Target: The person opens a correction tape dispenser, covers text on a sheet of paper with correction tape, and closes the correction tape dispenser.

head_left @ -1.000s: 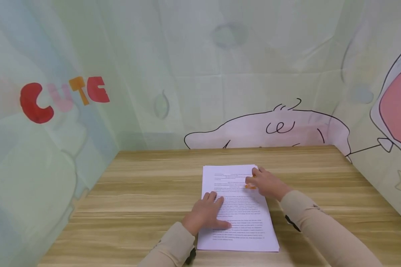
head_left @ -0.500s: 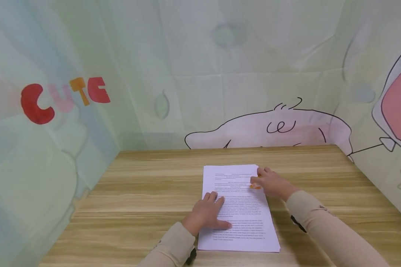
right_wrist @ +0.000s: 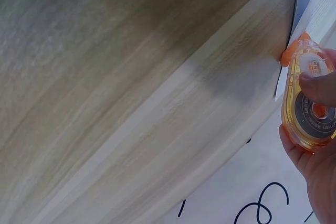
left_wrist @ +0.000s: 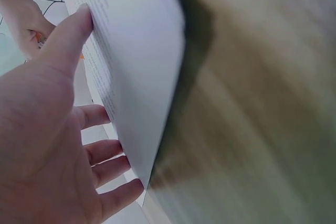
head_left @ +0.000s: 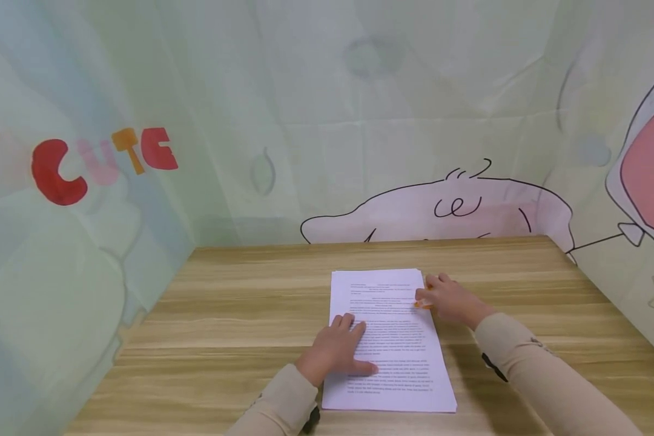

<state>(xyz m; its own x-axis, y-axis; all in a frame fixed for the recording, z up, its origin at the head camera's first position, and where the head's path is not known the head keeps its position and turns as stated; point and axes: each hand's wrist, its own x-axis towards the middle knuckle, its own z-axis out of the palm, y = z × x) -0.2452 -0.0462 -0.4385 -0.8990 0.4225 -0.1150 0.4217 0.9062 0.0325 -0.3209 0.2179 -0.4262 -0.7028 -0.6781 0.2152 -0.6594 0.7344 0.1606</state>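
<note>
A stack of printed paper (head_left: 384, 339) lies on the wooden table, its text facing up. My left hand (head_left: 339, 348) rests on the left side of the stack, fingers spread and thumb out over the lower text. In the left wrist view the fingertips (left_wrist: 123, 195) touch the sheet. My right hand (head_left: 451, 298) is at the stack's upper right edge and grips an orange, see-through correction tape (right_wrist: 313, 95). The thumb presses on its side, and its orange tip (right_wrist: 294, 51) is at the paper's edge. In the head view the fingers hide most of the correction tape.
The wooden table (head_left: 240, 315) stretches to both sides of the paper. Behind it hangs a pale printed cloth (head_left: 327, 121) with a cartoon animal, a balloon and coloured letters. The cloth also runs along the left and right sides.
My right hand has slid to the right with the correction tape, from over the upper text to the paper's right edge. My left hand has stayed in place on the stack.
</note>
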